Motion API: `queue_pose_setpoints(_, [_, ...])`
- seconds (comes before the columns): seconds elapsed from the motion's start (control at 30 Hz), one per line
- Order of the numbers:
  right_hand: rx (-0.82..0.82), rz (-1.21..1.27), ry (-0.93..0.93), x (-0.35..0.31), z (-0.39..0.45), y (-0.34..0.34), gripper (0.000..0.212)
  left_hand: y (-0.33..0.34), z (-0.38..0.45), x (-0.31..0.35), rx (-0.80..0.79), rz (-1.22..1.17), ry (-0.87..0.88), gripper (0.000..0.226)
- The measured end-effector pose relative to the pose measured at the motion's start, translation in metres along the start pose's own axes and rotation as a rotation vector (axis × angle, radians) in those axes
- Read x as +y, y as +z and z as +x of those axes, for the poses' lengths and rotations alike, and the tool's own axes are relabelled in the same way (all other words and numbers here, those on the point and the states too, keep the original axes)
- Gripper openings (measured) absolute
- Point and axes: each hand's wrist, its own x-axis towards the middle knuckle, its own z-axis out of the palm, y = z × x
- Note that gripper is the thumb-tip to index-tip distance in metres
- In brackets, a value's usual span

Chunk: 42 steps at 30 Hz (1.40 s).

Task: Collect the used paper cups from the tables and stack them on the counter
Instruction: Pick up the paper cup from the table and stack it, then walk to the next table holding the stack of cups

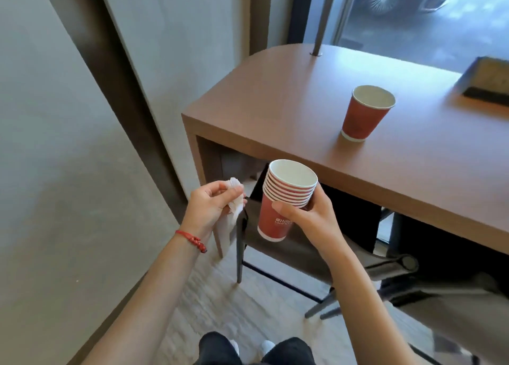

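My right hand grips a stack of several nested red paper cups, upright, in front of the table's near edge. A crumpled white tissue is pinched in my left hand, just left of the stack. One red paper cup stands upright alone on the brown wooden table, up and to the right of the stack, and it looks empty inside.
A dark box lies at the table's far right. A thin metal pole rises from the table's back edge by the window. A chair is tucked under the table. A grey wall fills the left.
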Motion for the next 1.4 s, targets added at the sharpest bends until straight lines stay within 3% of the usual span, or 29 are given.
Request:
queue_pose_setpoints(0.27, [0.258,0.009,-0.024,-0.017,-0.026,-0.018,0.066,0.034,0.020,0.023,-0.326,-0.039,-0.003,0.003])
queue_pose_setpoints(0.47, [0.356,-0.006,-0.075,-0.041,-0.028,-0.044,0.061,0.068,0.026,0.047,-0.463,-0.062,0.024,0.009])
queue_pose_setpoints(0.73, [0.349,-0.031,-0.149,-0.081,-0.002,-0.076,0.042,0.099,0.040,0.074,-0.479,-0.100,0.086,0.023])
queue_pose_setpoints(0.97, [0.361,-0.080,-0.250,-0.132,0.037,-0.102,0.059,0.122,0.056,0.085,-0.467,-0.102,0.131,0.010])
queue_pose_setpoints(1.27, [0.392,-0.075,-0.295,-0.163,0.092,-0.135,0.046,0.145,0.079,0.093,-0.457,-0.162,0.125,0.008])
queue_pose_setpoints(1.4, [0.408,-0.093,-0.306,-0.162,0.118,-0.142,0.050,0.146,0.087,0.089,-0.447,-0.155,0.121,0.012])
